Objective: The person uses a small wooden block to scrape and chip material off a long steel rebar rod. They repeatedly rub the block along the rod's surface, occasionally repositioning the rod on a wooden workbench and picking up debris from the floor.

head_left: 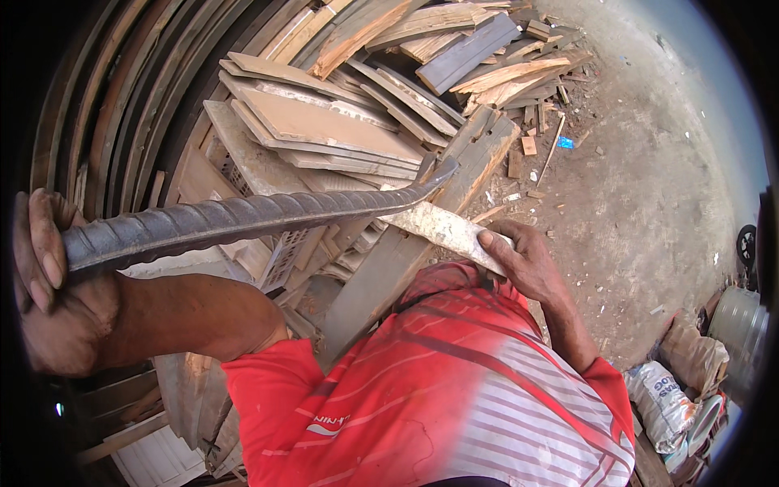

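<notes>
My left hand [65, 304] is closed around one end of a dark ribbed steel pry bar [251, 215], raised at the left. The bar reaches across to the right, and its bent, flattened tip appears over a thick grey timber beam [369, 288]. Against that beam lies a short, whitish, worn wooden strip [446, 231]. My right hand [526, 264] grips the strip's near right end, with the thumb on top. Whether the bar's tip touches the strip or beam cannot be made out.
Flat boards [316, 118] are stacked beyond the beam, with a heap of split planks [519, 73] farther back. A plastic crate [284, 260] shows under the boards. Dusty ground [641, 178] with wood scraps spreads right. A white sack [657, 406] lies at lower right.
</notes>
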A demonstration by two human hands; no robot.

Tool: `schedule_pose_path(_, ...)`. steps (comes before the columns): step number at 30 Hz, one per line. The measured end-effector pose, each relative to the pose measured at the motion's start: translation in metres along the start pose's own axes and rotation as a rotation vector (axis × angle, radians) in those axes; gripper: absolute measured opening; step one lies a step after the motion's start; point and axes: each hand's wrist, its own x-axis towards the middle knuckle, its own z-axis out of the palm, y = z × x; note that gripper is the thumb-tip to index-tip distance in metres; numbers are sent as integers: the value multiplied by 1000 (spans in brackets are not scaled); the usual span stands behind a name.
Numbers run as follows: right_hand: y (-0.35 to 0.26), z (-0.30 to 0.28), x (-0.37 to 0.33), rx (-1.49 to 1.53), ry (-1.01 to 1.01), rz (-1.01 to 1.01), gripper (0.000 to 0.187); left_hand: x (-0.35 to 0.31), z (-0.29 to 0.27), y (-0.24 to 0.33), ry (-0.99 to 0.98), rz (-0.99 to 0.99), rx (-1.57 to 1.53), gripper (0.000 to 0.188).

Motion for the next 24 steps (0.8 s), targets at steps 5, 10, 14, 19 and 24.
schedule_pose_path(5, -11, 26, 5, 23, 130, -134, 48, -52, -13, 24, 177, 132, -13, 42)
schedule_pose_path(10, -2, 38, -2, 58, 216, -96, 43, -104, 0, 24, 151, 185, -37, 53)
schedule_pose_path(14, -10, 43, -6, 65, 222, -87, 40, -158, 4, 11, 338, 306, 50, 57)
schedule_pose_path(19, -9, 46, -7, 50, 279, -118, 40, -195, -6, 10, 497, 373, 194, 61)
schedule_pose_path(24, -12, 46, -6, 39, 314, -102, 43, -191, 4, 8, 336, 293, -69, 56)
